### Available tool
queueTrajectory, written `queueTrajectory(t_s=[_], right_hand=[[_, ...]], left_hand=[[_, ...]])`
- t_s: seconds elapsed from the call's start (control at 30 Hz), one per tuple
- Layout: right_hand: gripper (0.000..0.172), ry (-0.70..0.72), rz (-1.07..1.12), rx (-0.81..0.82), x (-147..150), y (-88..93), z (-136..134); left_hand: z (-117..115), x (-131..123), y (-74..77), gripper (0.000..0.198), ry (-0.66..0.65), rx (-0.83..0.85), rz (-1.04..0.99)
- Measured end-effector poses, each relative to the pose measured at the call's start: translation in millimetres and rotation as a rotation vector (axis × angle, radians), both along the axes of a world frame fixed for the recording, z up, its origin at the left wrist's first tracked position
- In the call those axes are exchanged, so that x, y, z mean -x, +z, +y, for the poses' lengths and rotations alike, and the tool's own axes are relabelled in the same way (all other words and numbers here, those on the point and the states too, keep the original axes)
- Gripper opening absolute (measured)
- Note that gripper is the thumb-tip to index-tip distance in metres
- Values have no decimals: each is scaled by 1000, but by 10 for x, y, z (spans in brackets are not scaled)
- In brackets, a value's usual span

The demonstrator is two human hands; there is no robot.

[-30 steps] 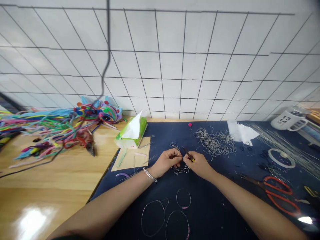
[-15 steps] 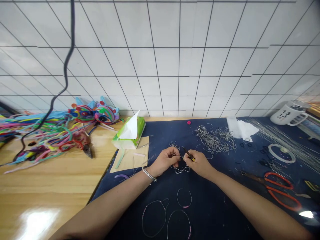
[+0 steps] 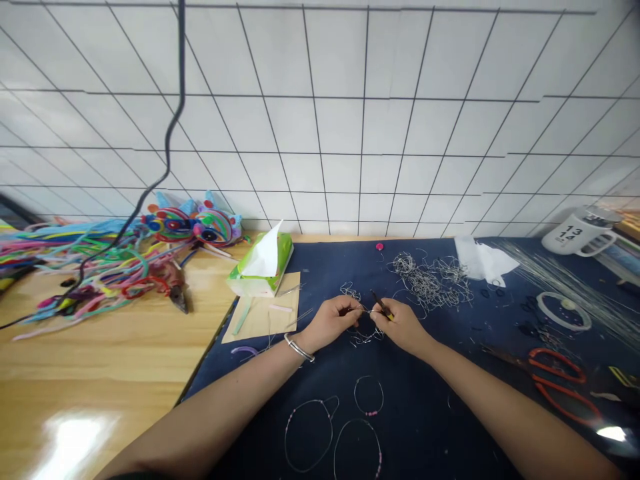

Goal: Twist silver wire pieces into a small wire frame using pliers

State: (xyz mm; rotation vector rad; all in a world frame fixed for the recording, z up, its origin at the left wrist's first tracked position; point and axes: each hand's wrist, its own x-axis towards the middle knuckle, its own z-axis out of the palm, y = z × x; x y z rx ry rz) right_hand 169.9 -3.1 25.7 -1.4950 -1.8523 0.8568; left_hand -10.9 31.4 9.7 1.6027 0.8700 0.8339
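My left hand [image 3: 341, 316], a silver bangle on its wrist, pinches a thin wire [image 3: 367, 310] between thumb and fingers. The wire spans the small gap to my right hand [image 3: 400, 323], whose thumb and forefinger pinch near its other end. Also in my right hand is a slim black-and-yellow tool [image 3: 385, 308], its dark tip pointing up and left; its kind is unclear. Just below the hands lies a small tangle of wire [image 3: 367, 337]. Nearer me on the dark blue mat [image 3: 415, 413] rest three wire loops with pink beads, one small loop [image 3: 369, 395] among them.
A heap of wire [image 3: 433, 280] lies beyond my right hand. Red-handled scissors [image 3: 557, 367], a clear ring [image 3: 563, 311] and a white mug [image 3: 575, 232] are on the right. Leftward are a tissue pack [image 3: 263, 267], pliers [image 3: 177, 297] and colourful pipe cleaners [image 3: 100, 257].
The view has shifted slightly, so the cable and left-side items appear farther right. Both hands stay close together, with the wire between them now seen more plainly.
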Motion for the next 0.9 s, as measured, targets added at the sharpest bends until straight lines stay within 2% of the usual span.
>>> queueTrajectory(t_s=[0.2,0.33,0.5,0.63,0.73,0.9], right_hand=[[20,40,-10,35,-39,13,32],[30,-2,-91,-5,-186,151,54],[42,7,-365,-8,-529,397,107],[47,49,-580,12,-755,497,98],[50,124,-672,71,-840,505,-6],[61,359,-769,256,-784,484,-272]], left_hand=[[29,8,-38,21,-14,-6,15],[24,4,-63,23,28,42,-37],[9,-21,-82,25,144,80,-106],[5,-36,-81,27,229,104,-168],[-13,-31,-83,28,303,123,-196],[-77,-14,-102,30,342,145,-238]])
